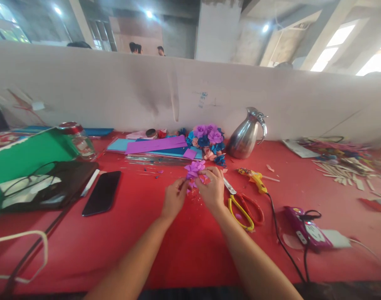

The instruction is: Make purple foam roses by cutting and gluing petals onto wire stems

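A purple paper flower [195, 167] is held up between my two hands, over the red table. My left hand [175, 196] pinches low on it, around the stem area, with the fingertips close together. From the other side my right hand [211, 188] closes its thumb and fingers on the petals. What exactly lies between the fingertips is partly hidden. Small purple scraps lie under the hands. Just right of my right hand are scissors [245, 210] with one yellow and one red handle. Behind the flower sits a bunch of finished paper flowers [206, 139] in purple, blue and pink.
Purple paper strips [156, 144] lie on blue sheets at the back. A steel jug [247, 135] stands by the partition. A yellow glue gun [256, 181], its cord and a purple power strip [309, 229] are right; a phone [102, 193], glasses and a jar [81, 141] are left.
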Demonstrator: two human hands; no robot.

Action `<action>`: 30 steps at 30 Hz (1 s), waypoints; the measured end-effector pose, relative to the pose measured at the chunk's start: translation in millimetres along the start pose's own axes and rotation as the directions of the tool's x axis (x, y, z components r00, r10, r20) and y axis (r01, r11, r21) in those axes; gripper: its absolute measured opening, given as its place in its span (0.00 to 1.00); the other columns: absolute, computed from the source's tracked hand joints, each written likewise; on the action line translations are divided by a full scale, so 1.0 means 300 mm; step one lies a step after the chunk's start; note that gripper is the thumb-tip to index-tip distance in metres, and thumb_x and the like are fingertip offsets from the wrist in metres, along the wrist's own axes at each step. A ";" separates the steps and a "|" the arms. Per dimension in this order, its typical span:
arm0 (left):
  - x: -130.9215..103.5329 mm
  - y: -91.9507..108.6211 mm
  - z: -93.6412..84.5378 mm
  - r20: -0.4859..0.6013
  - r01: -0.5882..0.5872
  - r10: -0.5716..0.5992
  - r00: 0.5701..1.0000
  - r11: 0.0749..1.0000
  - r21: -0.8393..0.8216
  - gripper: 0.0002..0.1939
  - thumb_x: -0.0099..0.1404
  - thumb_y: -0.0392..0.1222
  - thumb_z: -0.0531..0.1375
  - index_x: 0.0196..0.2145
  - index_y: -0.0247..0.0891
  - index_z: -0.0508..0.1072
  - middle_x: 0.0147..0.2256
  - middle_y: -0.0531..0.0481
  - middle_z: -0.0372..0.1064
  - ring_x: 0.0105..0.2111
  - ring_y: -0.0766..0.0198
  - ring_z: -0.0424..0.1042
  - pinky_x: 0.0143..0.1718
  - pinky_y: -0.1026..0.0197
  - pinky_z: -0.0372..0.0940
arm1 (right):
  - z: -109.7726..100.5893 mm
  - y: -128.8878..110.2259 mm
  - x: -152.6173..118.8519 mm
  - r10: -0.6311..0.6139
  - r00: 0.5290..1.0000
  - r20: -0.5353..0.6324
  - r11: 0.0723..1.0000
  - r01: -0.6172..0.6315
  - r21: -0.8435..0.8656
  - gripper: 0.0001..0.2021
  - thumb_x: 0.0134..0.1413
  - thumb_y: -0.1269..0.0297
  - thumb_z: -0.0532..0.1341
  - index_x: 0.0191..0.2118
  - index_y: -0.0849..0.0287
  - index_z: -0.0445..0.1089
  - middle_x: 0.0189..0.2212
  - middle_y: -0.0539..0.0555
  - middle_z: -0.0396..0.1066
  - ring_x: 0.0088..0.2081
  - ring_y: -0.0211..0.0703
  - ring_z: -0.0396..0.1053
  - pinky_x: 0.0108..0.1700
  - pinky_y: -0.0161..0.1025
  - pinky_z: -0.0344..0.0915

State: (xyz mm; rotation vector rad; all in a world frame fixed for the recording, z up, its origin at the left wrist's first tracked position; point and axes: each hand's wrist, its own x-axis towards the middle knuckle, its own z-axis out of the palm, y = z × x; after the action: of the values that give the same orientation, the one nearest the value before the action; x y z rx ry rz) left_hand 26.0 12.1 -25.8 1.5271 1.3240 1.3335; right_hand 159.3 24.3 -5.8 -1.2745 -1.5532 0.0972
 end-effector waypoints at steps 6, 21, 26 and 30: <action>0.004 0.009 -0.004 0.063 0.056 -0.053 0.997 0.998 -0.037 0.15 0.61 0.50 0.56 0.25 0.37 0.72 0.20 0.55 0.65 0.21 0.67 0.61 0.25 0.65 0.54 | -0.045 0.016 0.040 -0.175 0.985 -0.001 0.978 0.174 -0.112 0.06 0.49 0.71 0.60 0.31 0.56 0.74 0.34 0.54 0.71 0.41 0.47 0.63 0.47 0.45 0.58; 0.004 0.009 -0.009 0.144 0.193 -0.133 0.981 0.794 -0.576 0.13 0.52 0.48 0.66 0.32 0.37 0.76 0.24 0.53 0.67 0.25 0.68 0.61 0.31 0.64 0.58 | 0.042 -0.077 -0.048 0.200 0.826 0.527 0.463 -0.554 0.692 0.09 0.44 0.62 0.63 0.34 0.59 0.72 0.28 0.50 0.70 0.28 0.38 0.64 0.34 0.35 0.63; -0.001 0.010 -0.007 0.188 0.211 -0.121 0.975 0.782 -0.587 0.13 0.52 0.48 0.66 0.33 0.37 0.77 0.26 0.51 0.69 0.27 0.65 0.64 0.34 0.62 0.59 | 0.046 -0.070 -0.056 0.218 0.892 0.397 0.645 -0.436 0.627 0.11 0.48 0.59 0.61 0.35 0.60 0.72 0.30 0.53 0.71 0.31 0.40 0.64 0.33 0.35 0.63; 0.003 0.001 -0.005 0.217 0.224 -0.114 0.970 0.774 -0.593 0.12 0.52 0.48 0.66 0.30 0.37 0.77 0.24 0.52 0.68 0.26 0.66 0.63 0.33 0.62 0.59 | 0.039 -0.076 -0.055 0.231 0.900 0.370 0.669 -0.423 0.611 0.09 0.48 0.59 0.60 0.33 0.59 0.71 0.27 0.50 0.69 0.29 0.39 0.63 0.31 0.33 0.61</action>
State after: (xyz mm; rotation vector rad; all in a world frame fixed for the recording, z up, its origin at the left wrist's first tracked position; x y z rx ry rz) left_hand 24.6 12.7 -25.0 1.0079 0.7762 1.3101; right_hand 133.1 8.5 -7.2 -0.9357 -1.2790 1.0308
